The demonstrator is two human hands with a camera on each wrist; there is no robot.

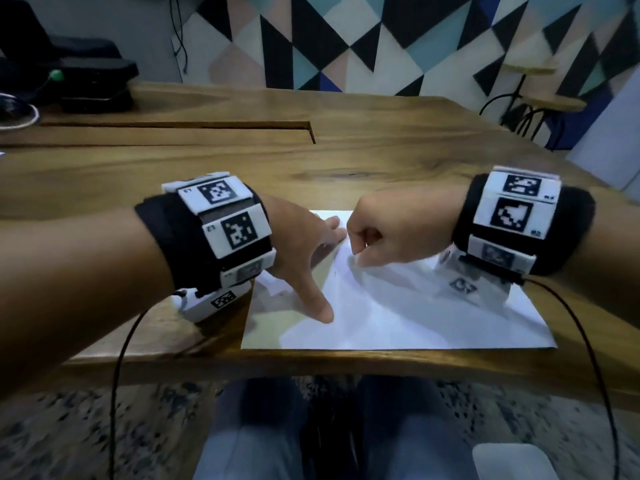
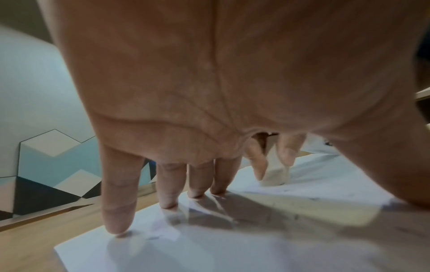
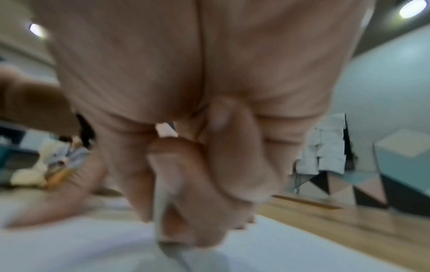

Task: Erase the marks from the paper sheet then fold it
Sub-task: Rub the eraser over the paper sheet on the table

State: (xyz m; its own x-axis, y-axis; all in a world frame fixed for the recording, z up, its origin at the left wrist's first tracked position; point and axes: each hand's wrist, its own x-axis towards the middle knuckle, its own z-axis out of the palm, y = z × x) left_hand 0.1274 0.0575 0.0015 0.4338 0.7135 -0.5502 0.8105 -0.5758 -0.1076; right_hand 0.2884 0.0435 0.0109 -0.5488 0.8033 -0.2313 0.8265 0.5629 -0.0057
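I am holding the sheet [image 1: 398, 317] flat on the table [image 1: 363, 161], near its front edge, with my left hand [image 1: 301, 251] spread wide: fingers [image 2: 116, 202] straight, their tips pressing the paper, thumb braced out toward me. My right hand [image 1: 391, 230] is curled tight, pinching a small pale eraser [image 2: 275, 176] between thumb and fingertips and pressing it onto the far part of the sheet, just beside my left fingertips. The right wrist view is blurred, so I am judging that I am rubbing.

Faint grey marks are showing on the paper near the eraser in the left wrist view, so I am taking the erasing as unfinished and the fold as not yet begun.

To do this well, I am keeping my left fingertips close to the spot being rubbed, so the paper is not buckling or tearing under the strokes. I am favouring short strokes running away from the pinned side, with moderate pressure. A low grip on the eraser is helping it stay steady. The marks are too faint to count from here.
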